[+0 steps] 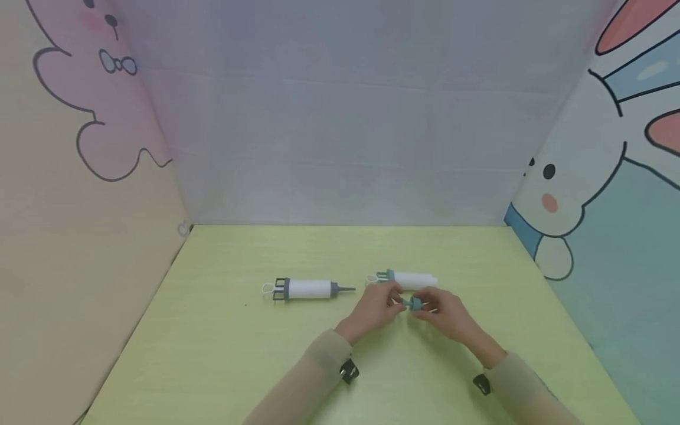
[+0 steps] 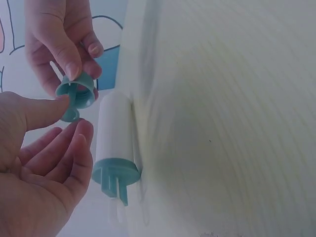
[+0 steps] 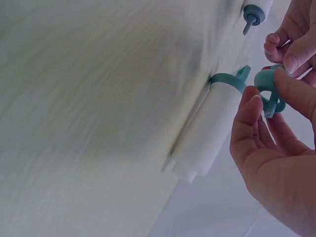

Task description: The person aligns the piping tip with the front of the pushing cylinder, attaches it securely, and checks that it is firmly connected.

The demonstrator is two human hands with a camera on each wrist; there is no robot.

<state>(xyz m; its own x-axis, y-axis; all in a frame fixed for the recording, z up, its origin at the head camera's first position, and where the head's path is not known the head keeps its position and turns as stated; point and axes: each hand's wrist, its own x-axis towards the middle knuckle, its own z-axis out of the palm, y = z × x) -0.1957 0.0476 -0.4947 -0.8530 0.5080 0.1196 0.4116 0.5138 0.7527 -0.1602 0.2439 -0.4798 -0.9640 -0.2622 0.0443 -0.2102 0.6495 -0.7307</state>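
Between both hands, above the table, is a teal screw cap (image 2: 85, 94) with a threaded inside. A small teal rounded piece (image 2: 70, 115) sits against it; whether the two are joined I cannot tell. My right hand (image 1: 445, 314) pinches the cap between thumb and fingers. With thumb and fingertips, my left hand (image 1: 376, 308) pinches the small piece. Just behind the hands lies a white syringe-like tube (image 1: 411, 280) with a teal collar (image 3: 228, 80) and a bare front end. Its ring handle (image 1: 371, 278) points left.
Left of the hands, a second white syringe-like tube (image 1: 310, 288) lies on the pale yellow-green table (image 1: 212, 366), with a grey collar and a thin grey nozzle (image 1: 346, 289). Cloth walls with cartoon animals stand behind and at both sides.
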